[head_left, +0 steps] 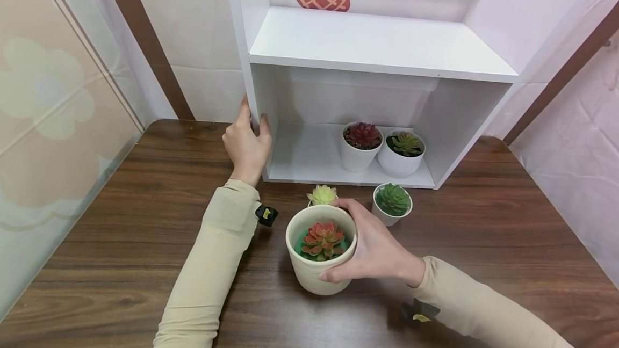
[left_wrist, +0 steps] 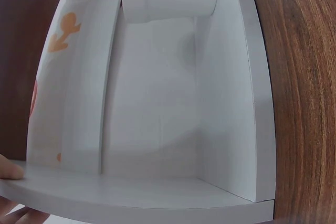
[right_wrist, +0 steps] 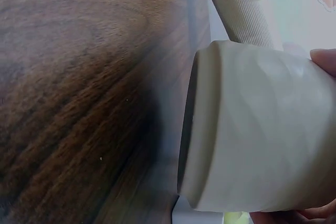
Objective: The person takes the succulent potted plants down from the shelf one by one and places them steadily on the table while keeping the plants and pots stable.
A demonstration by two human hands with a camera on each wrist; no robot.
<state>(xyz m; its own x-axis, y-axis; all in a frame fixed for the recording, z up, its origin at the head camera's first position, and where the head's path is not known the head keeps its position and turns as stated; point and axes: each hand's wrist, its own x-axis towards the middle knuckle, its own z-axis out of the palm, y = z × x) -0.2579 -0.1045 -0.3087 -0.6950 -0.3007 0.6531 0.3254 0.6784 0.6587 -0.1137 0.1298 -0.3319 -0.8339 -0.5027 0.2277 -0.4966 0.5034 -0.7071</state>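
My right hand (head_left: 372, 246) grips a large cream flowerpot (head_left: 316, 278) by its right side, thumb in front and fingers behind. A red-green succulent (head_left: 323, 240) sits inside it. In the right wrist view the cream pot (right_wrist: 268, 129) is held above the table, its underside showing. My left hand (head_left: 248, 146) pinches the left side panel of a white shelf unit (head_left: 353, 66), thumb on the inner face and fingers outside. In the left wrist view only some fingertips (left_wrist: 10, 169) show at the panel's edge.
Inside the lower compartment stand a white pot with a dark red succulent (head_left: 362, 136) and a white pot with a green one (head_left: 403, 162). On the wooden table (head_left: 121, 251), before the unit, are a yellow-green succulent (head_left: 322, 194), partly hidden, and a small potted green succulent (head_left: 393, 200).
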